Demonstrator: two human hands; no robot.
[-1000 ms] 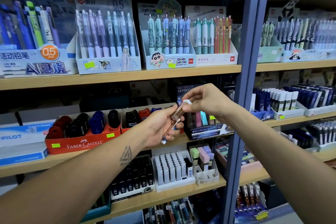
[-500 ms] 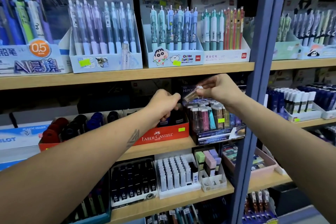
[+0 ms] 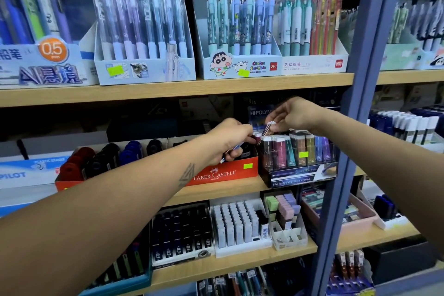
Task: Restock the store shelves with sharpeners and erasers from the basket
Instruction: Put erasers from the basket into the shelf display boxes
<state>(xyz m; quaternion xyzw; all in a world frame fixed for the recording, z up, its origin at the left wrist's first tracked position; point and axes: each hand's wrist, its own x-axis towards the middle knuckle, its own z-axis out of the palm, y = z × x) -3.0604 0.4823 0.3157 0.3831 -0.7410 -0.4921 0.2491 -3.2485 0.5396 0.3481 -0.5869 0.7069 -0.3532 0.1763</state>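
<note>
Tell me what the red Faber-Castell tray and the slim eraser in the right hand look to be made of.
Faber-Castell tray: likely printed cardboard, matte red with a flat folded front. Slim eraser pinched by the right hand: apparently a clear, glossy plastic case with a white cap.

Boxes of pens (image 3: 144, 29) and mechanical pencils (image 3: 310, 29) stand in a row on the top wooden shelf (image 3: 182, 90) — a cartoon-printed box (image 3: 240, 65) between them — beside a blue metal upright (image 3: 355, 113), with lead refill cases (image 3: 182, 230) on the shelf below.
</note>
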